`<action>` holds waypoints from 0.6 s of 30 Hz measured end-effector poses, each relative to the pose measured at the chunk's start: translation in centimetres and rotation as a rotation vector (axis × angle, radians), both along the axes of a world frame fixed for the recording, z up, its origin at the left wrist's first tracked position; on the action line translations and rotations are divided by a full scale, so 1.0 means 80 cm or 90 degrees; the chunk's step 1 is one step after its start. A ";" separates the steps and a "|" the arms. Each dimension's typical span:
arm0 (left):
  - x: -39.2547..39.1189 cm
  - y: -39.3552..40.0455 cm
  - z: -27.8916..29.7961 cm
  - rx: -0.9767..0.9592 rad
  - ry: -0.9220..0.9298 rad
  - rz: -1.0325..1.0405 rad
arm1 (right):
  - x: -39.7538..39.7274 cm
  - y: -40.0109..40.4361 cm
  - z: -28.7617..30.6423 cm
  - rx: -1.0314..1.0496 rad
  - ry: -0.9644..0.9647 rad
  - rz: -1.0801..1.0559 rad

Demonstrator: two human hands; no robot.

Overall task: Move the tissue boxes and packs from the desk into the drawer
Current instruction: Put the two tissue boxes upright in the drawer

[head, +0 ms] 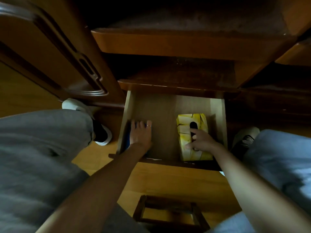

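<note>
The dark, glossy wooden table (185, 42) fills the upper half of the view, its rounded edges overhanging an open drawer (168, 108) of pale, matte wood that juts toward the person. The drawer's side walls run at 9 and 3 o'clock, its front rail at 6 o'clock; a broad strip of bare floor lies open down its middle, between the two hands. A yellow tissue box (193, 137), rectangular with pale streaks and a dark oval slot on top, sits in the drawer's right half, its near end close against the front rail, with a narrow gap to the right wall. The right hand (202, 140) rests on top of this box, fingers loosely curled over the slot, thumb out toward 9 o'clock. A dark blue pack (127, 138), mostly hidden, lies along the left wall under the left hand (139, 133), whose fingers lie straight and flat, pressing down on it. A small wooden stool (170, 211) stands on the yellow wood floor at 6 o'clock.
</note>
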State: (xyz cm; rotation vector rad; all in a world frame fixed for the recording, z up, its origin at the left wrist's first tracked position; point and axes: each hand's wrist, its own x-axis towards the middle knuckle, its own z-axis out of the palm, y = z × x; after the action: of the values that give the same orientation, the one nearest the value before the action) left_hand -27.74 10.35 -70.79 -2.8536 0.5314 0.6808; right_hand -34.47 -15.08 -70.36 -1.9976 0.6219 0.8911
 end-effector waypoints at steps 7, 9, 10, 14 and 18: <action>0.004 -0.002 0.013 0.020 0.018 -0.004 | -0.003 0.004 0.000 0.006 0.016 -0.028; 0.005 0.005 0.014 0.006 0.011 -0.010 | -0.005 0.007 0.004 -0.007 0.009 -0.021; 0.004 0.010 0.014 -0.004 0.005 -0.016 | -0.005 0.010 0.007 -0.024 0.000 -0.011; 0.001 0.037 0.009 -0.079 -0.027 -0.031 | -0.007 0.022 0.021 -0.154 -0.024 0.162; -0.001 0.051 0.009 -0.139 -0.051 -0.026 | -0.012 0.023 0.043 -0.269 -0.108 0.340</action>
State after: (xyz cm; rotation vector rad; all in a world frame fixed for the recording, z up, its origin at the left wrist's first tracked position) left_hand -27.79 14.42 -70.07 -3.0456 0.6876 0.5300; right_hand -35.44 -13.22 -66.91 -2.6601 0.1814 0.9336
